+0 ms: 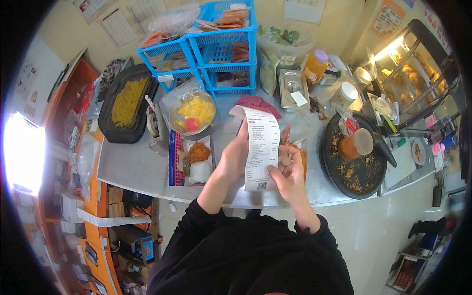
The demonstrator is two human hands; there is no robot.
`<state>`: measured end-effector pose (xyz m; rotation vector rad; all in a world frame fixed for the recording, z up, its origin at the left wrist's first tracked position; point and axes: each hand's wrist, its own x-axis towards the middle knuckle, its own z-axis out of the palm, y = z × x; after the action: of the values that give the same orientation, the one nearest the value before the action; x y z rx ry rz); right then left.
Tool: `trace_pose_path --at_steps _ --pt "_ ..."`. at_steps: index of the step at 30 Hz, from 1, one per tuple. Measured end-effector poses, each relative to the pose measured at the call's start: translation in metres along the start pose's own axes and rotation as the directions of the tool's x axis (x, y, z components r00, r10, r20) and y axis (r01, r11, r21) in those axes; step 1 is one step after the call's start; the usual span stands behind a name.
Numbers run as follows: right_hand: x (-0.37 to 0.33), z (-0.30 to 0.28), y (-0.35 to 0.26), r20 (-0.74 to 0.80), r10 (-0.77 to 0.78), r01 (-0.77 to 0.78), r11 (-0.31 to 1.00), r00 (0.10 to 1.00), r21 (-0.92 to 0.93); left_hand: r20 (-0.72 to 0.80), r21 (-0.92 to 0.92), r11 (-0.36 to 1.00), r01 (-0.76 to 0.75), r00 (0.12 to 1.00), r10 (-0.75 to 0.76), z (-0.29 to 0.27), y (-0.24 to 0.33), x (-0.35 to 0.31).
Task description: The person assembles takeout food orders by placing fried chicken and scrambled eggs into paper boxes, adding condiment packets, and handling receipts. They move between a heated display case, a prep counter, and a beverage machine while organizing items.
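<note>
A long white printed receipt point(260, 147) is held up over the counter between my two hands. My left hand point(235, 156) grips its left side, with most of the fingers hidden behind the paper. The thumb and fingers of my right hand point(289, 174) pinch its lower right edge. Left of the receipt lies an open meal box point(178, 157) with a piece of fried chicken point(198, 153) and a white wrapped bundle point(200, 172). Behind my right hand another box of food point(302, 147) shows only in part. A dark pink cloth point(256, 103) lies beyond the receipt.
Blue stacked baskets point(228, 64) with packets stand at the back. A black tray of yellow food point(130, 103), a tape dispenser point(156, 125) and a bagged bowl point(189, 114) are at left. To the right are a stone mortar point(364, 174) holding a tub point(355, 145), and a lit display case point(413, 64).
</note>
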<state>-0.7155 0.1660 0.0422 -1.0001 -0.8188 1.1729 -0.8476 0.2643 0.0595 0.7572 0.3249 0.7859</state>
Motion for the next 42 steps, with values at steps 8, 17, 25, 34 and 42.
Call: trace_pose_path --at_steps 8,17,25,34,42 --pt "-0.002 -0.003 -0.002 0.026 -0.069 0.072 0.991 0.997 -0.116 0.085 -0.053 0.995 -0.09 0.992 0.094 0.016 -0.022 -0.007" --pt "-0.002 0.011 0.004 0.056 -0.224 0.228 0.893 0.973 -0.388 0.081 -0.208 0.977 0.057 0.996 -0.041 0.001 -0.011 -0.005" --pt "-0.013 -0.066 0.019 -0.408 -0.48 -0.019 0.63 0.777 -0.777 0.037 -0.188 0.982 0.014 0.999 -0.007 -0.025 0.027 -0.011" --pt "-0.02 -0.129 0.126 -0.483 -0.178 -0.373 0.434 0.857 -0.82 0.046 -0.144 0.989 -0.041 0.998 0.048 -0.036 0.075 -0.013" --pt "0.015 -0.122 0.11 -0.506 -0.133 -0.41 0.429 0.852 -0.805 0.061 -0.117 0.991 -0.058 0.996 0.065 -0.059 0.096 -0.011"
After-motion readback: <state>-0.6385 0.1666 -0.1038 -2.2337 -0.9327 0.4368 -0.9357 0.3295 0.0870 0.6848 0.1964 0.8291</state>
